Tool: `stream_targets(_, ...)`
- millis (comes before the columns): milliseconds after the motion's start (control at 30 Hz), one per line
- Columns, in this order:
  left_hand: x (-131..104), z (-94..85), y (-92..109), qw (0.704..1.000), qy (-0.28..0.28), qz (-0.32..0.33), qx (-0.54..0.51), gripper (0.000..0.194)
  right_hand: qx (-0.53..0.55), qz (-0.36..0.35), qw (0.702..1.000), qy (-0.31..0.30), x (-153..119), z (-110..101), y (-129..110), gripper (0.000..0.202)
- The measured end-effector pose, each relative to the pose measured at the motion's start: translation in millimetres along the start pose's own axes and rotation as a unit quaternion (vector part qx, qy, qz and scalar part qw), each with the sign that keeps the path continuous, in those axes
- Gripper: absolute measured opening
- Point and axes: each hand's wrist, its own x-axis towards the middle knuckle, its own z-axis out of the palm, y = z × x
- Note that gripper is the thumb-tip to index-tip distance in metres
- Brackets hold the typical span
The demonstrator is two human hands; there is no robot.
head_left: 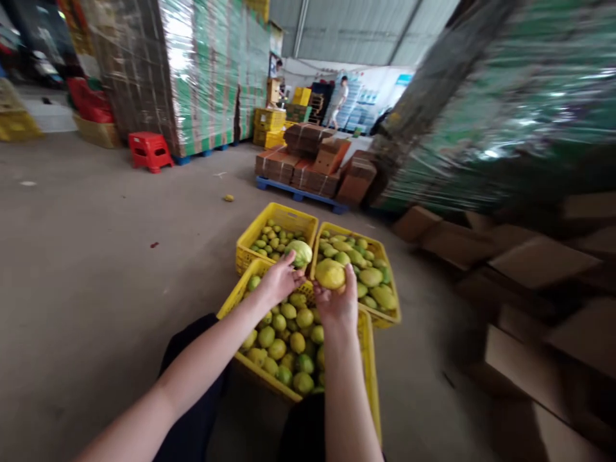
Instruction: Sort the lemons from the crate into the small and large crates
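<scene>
My left hand (283, 280) is closed on a pale green lemon (301, 254), held over the inner edges of the crates. Beside it, my right hand (339, 298) grips a yellow lemon (330, 274). Below both hands stands the nearest yellow crate (269, 385), filled with green and yellow lemons (297, 342). Behind it on the left, a second yellow crate (246, 258) holds smaller lemons (270, 239) at a lower level. On the right a third yellow crate (392, 316) holds larger, longer lemons (371, 277). My forearms hide part of the nearest crate.
Cardboard boxes (543, 263) lie piled on the right. Flattened cartons (312, 176) are stacked on a blue pallet (298, 194) ahead. A red stool (149, 151) stands left, by wrapped stacks (216, 83). One yellow fruit (228, 198) lies on the floor. A person (341, 101) is far back.
</scene>
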Motion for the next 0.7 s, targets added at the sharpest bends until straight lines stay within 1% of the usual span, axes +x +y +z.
stream_targets(33,0.2,-1.4,-0.1,1.0,-0.021,-0.016,0.011,0.027,0.004,0.008,1.0,-0.005,-1.7,0.1,-0.7,0.038)
stream_targets(100,-0.6,-3.0,-0.9,0.997,-0.05,-0.043,0.03,0.043,0.029,0.037,0.999,-0.011,-4.8,0.2,-2.4,0.041)
stream_targets(200,-1.6,-3.3,-2.3,0.994,-0.065,-0.079,0.045,0.063,0.034,0.039,0.998,-0.03,-6.5,-1.3,-4.0,0.044)
stream_targets(300,2.0,-4.3,-4.2,0.991,-0.075,-0.098,0.051,0.069,0.01,0.03,0.997,-0.07,-4.0,-5.0,-2.3,0.048)
stream_targets(367,5.5,-5.7,-5.6,0.992,-0.067,-0.091,0.062,0.065,0.005,0.012,0.997,-0.072,-2.0,-6.8,0.2,0.047)
stream_targets(433,7.5,-7.2,-6.2,0.994,-0.045,-0.059,0.081,0.049,0.017,-0.033,0.998,-0.044,-1.7,-6.9,2.2,0.045)
stream_targets(467,7.6,-8.0,-6.0,0.995,-0.034,-0.027,0.091,0.039,0.02,-0.063,0.997,-0.025,-2.3,-6.3,2.8,0.047)
stream_targets(500,6.9,-8.7,-5.3,0.995,-0.026,0.013,0.1,0.034,0.013,-0.094,0.995,-0.012,-3.4,-5.6,3.0,0.05)
stream_targets(533,5.8,-9.4,-4.3,0.992,-0.025,0.056,0.107,0.041,-0.004,-0.122,0.992,-0.006,-4.7,-4.9,2.8,0.054)
stream_targets(567,4.5,-10.1,-3.0,0.988,-0.03,0.096,0.113,0.051,-0.029,-0.151,0.988,-0.005,-6.2,-4.4,2.4,0.057)
stream_targets(600,3.1,-10.8,-1.5,0.984,-0.04,0.125,0.118,0.059,-0.061,-0.182,0.981,-0.005,-7.7,-4.2,1.9,0.059)
stream_targets(667,1.0,-12.2,1.5,0.979,-0.063,0.145,0.13,0.064,-0.144,-0.263,0.954,-0.001,-10.2,-5.3,0.4,0.063)
stream_targets(700,0.6,-12.9,2.9,0.977,-0.072,0.146,0.136,0.064,-0.19,-0.31,0.932,0.005,-11.1,-6.5,-0.2,0.064)
